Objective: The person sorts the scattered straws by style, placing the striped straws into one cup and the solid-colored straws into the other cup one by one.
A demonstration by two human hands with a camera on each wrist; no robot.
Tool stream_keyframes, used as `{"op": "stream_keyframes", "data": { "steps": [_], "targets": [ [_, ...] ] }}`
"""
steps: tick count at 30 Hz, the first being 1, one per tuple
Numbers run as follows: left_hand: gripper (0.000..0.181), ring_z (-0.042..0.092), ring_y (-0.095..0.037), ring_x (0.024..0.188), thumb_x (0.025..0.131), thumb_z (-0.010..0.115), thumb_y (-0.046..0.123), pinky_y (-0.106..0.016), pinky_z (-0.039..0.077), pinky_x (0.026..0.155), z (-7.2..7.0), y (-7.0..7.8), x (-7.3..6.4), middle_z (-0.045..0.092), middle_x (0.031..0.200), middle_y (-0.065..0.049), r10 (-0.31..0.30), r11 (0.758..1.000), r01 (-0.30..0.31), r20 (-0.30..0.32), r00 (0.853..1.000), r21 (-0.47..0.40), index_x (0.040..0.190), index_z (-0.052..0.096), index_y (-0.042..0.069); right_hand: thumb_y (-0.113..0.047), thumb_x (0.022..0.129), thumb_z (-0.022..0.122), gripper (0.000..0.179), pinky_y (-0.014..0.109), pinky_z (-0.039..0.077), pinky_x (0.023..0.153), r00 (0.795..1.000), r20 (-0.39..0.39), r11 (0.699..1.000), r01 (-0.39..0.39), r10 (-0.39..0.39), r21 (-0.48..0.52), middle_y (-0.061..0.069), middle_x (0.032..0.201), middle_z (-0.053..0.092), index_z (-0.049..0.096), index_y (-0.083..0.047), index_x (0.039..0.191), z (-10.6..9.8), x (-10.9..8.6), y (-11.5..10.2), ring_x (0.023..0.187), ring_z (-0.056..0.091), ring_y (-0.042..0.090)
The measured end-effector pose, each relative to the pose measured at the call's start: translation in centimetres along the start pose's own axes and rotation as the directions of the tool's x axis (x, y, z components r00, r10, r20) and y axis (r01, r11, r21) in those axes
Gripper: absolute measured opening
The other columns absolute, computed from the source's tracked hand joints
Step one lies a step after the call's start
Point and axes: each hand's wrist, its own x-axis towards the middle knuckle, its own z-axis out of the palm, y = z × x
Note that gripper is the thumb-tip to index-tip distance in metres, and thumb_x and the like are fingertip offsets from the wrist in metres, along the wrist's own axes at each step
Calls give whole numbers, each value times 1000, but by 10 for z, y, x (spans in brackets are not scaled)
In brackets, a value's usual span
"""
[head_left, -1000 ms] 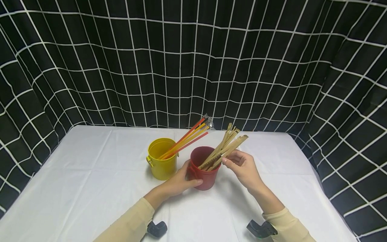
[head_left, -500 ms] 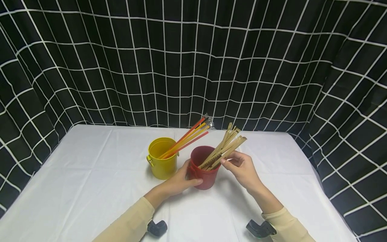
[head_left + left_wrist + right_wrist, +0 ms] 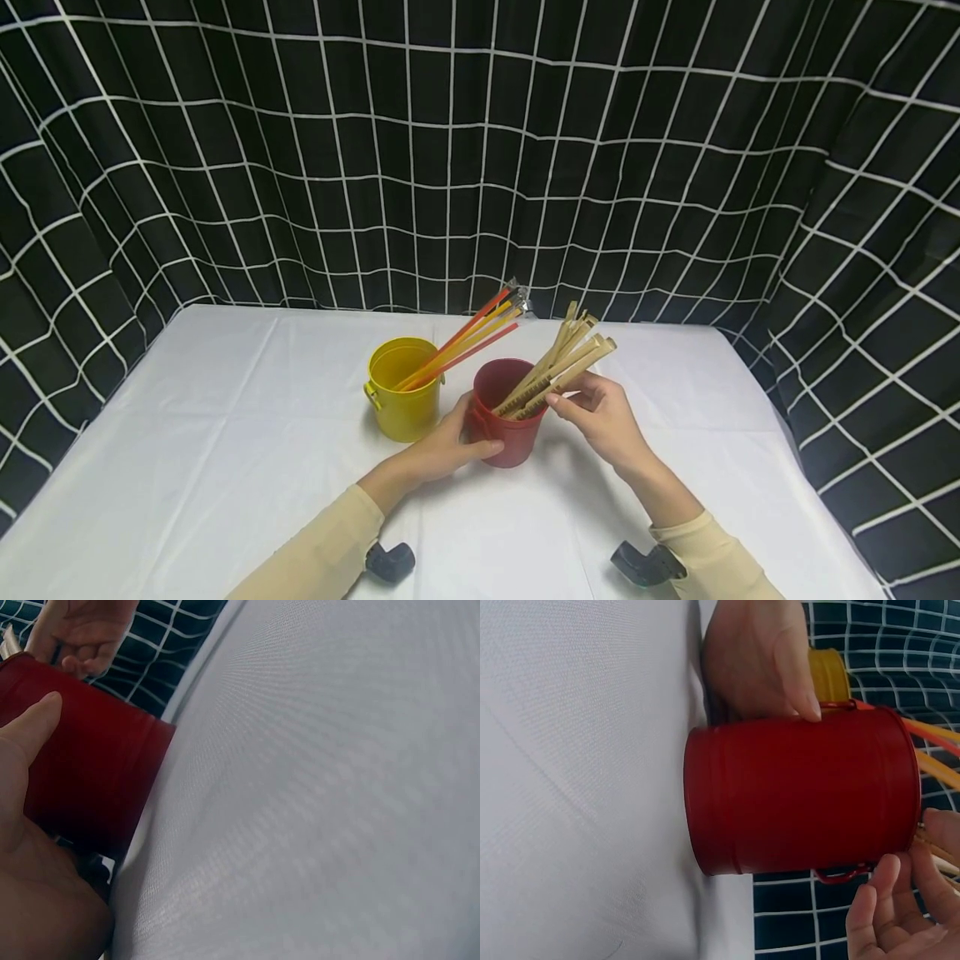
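A small red bucket point(image 3: 517, 446) stands on the white cloth, its mouth leaning slightly toward the head camera. Against its left side lies my left hand point(image 3: 442, 450), gripping it with the thumb point(image 3: 41, 724) across the front. Several paper-wrapped sticks point(image 3: 581, 367), tan with dark print, lean out of the bucket toward the right. At the bucket's right rim my right hand point(image 3: 607, 421) pinches one of these sticks between thumb and index finger. In the right wrist view, that hand's other fingers point(image 3: 885, 889) are loosely curled below the rim and the bucket's handle.
Just left of the red bucket is a yellow bucket point(image 3: 405, 417) with several plastic-wrapped orange, yellow and red straws point(image 3: 472, 342) slanting right, over toward the red bucket's mouth. White cloth point(image 3: 225, 467) covers the table. A black curtain point(image 3: 450, 150) with a white grid hangs behind.
The outer sticks have shifted slightly at their upper ends, and my right thumb has slid a little left along the rim. My left hand keeps its grip on the red bucket.
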Motion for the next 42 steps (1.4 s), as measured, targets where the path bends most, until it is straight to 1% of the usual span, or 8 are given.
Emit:
{"op": "stream_keyframes", "data": {
  "steps": [6,16,22,25,29,32,36,42],
  "targets": [
    [93,20,-30,158,92,73,38,-58,18,128,-1,1,1,25,169,-7,-4,1000,4,0,1000,-4,162,16,17,-6,94,67,29,20,57,76,1000,22,1000,-8,8,-6,-9,95,69,65,10,118,-3,1,-1,78,69,1],
    [94,21,-31,158,91,73,37,-57,18,128,-1,0,2,25,169,-9,-3,1000,3,6,1000,-15,162,16,15,-7,93,69,31,19,58,80,996,83,998,-24,28,-50,19,102,72,65,11,118,-10,-1,-4,82,70,1],
    [94,20,-31,158,91,74,35,-56,18,129,-1,0,2,25,169,-9,4,1000,-4,7,1000,-19,162,16,15,-4,92,68,23,19,58,82,986,165,998,22,-12,-58,14,99,72,66,12,109,-18,0,-4,86,70,0],
    [95,20,-31,158,91,74,36,-57,18,129,-1,-1,2,24,169,-8,-2,1000,2,7,1000,-21,162,15,16,-4,93,68,22,20,58,81,978,207,997,19,-3,-73,12,101,72,66,12,107,-23,0,-6,88,71,1],
    [94,18,-31,158,91,73,36,-57,18,128,-1,0,0,23,170,-7,-10,1000,10,6,1000,-26,163,15,17,-7,94,68,21,21,58,82,963,271,994,21,9,-107,14,104,72,66,10,108,-30,0,-9,90,72,6],
    [93,18,-31,159,92,73,36,-57,18,128,-1,0,-1,22,170,-7,-11,1000,11,3,1000,-21,163,16,18,-8,95,66,24,22,59,84,949,316,990,33,11,-136,21,108,71,66,10,110,-36,0,-11,93,71,8],
    [93,17,-30,159,92,73,35,-57,18,128,-2,2,-2,22,170,-7,-2,1000,2,0,1000,-13,163,16,17,-9,97,65,25,22,58,88,937,349,984,50,14,-173,23,113,70,66,8,115,-45,1,-10,100,69,7],
    [93,17,-30,159,91,74,33,-55,17,129,-3,2,-2,21,170,-7,16,1000,-16,-6,1000,-7,163,17,17,-11,98,64,25,21,56,91,936,350,973,63,19,-222,21,119,71,67,2,118,-57,4,-5,107,67,6]
  ]
}}
